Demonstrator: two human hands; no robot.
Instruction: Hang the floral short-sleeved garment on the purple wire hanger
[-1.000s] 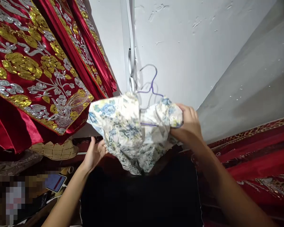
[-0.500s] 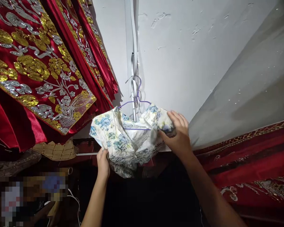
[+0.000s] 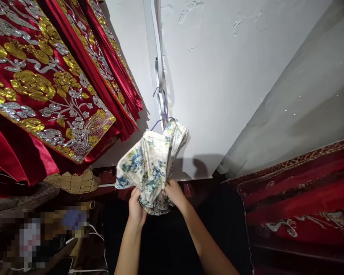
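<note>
A white dress [image 3: 151,164] with blue, green and yellow flowers hangs from a thin purple hanger [image 3: 164,107]. The hanger's hook is caught on a white strip [image 3: 157,46] running down the wall. My left hand [image 3: 137,206] is closed on the dress's left side, below the sleeve. Opposite it, my right hand [image 3: 174,194] grips the right side at about the same height, its fingertips partly behind the fabric. Between both hands the cloth looks gathered and ruffled; its lower part is foreshortened and hard to make out.
Red satin garments [image 3: 60,88] with gold and silver sequins hang at upper left. At right are a sheer grey cover [image 3: 298,103] and red embroidered cloth [image 3: 309,194]. A tan beaded piece [image 3: 74,182] and white cables [image 3: 96,231] lie lower left.
My right hand has left the right sleeve and moved down and left to the dress's side. The dress has swung round, its neckline turned and the right sleeve folded inward.
</note>
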